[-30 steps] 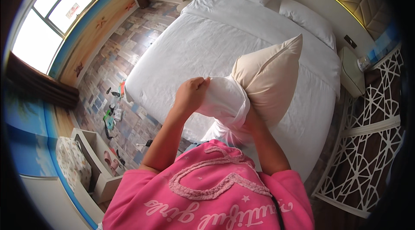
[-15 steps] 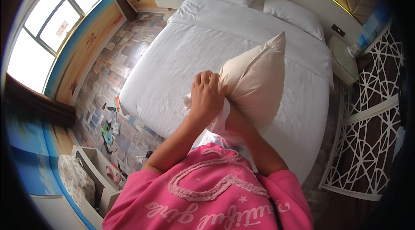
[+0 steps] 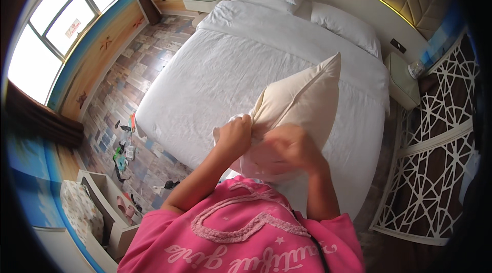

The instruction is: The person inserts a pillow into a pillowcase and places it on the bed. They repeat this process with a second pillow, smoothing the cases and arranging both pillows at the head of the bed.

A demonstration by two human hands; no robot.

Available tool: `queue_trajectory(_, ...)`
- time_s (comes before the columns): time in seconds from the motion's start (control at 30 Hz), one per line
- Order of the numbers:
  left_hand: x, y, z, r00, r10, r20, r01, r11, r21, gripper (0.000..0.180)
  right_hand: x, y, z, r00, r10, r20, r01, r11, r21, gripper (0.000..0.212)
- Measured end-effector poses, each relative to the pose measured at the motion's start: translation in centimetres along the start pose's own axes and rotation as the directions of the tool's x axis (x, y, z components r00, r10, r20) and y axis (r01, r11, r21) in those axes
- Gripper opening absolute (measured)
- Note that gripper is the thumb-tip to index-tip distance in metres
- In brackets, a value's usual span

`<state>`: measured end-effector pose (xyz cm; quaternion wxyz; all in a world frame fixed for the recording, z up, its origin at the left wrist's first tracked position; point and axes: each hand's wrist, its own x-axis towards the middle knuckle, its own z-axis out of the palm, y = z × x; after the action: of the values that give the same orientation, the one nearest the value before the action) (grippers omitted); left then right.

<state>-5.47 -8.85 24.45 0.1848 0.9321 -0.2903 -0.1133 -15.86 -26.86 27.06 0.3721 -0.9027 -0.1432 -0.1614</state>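
Observation:
A cream pillow (image 3: 305,96) stands tilted over the bed in front of me, one corner pointing up and away. White thin fabric, seemingly a pillowcase (image 3: 261,163), gathers around its near end, close to my body. My left hand (image 3: 237,134) is closed at the pillow's left edge, pinching the fabric there. Across the pillow's near side is my right hand (image 3: 293,145), smeared by motion, so its fingers do not show clearly. Both forearms reach in from my pink shirt.
Beneath the pillow lies the white-covered bed (image 3: 189,83), with white pillows (image 3: 346,24) at its head. Nightstands (image 3: 402,81) flank it. Small items (image 3: 123,152) litter the floor at left, near an open white box-like unit (image 3: 110,204). A lattice screen (image 3: 430,170) stands right.
My right hand has come out from beneath the left wrist and moved right, over the pillow's near side. My left hand has lowered slightly, and the pillow's tip has dropped a little.

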Motion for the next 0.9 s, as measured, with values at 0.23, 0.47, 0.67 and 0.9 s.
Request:
queue_trajectory(0.23, -1.0, -1.0, -0.5, 0.995, 0.03, 0.099, -0.029, 0.999, -0.013, 0.015, 0.9, 8.6, -4.5, 0.55, 0.358, -0.755, -0.303, 0.927, 0.219, 0.07)
queue_trajectory(0.47, 2.4, -5.1, 0.7, 0.957, -0.196, -0.215, 0.077, 0.882, -0.465, 0.016, 3.7, 6.2, -3.9, 0.715, 0.7, -0.007, -0.442, 0.46, 0.77, 0.067)
queue_trajectory(0.67, 5.2, -10.6, -0.4, 0.889, -0.359, 0.283, 0.374, 0.216, -0.902, 0.022, 1.9, 4.0, -0.6, 0.796, 0.605, -0.022, -0.491, 0.667, 0.561, 0.049)
queue_trajectory(0.9, 4.4, -12.0, 0.1, 0.839, -0.4, 0.368, 0.485, 0.245, -0.839, 0.028, 0.6, 2.1, 1.6, 0.855, 0.517, 0.048, -0.455, 0.703, 0.547, 0.044)
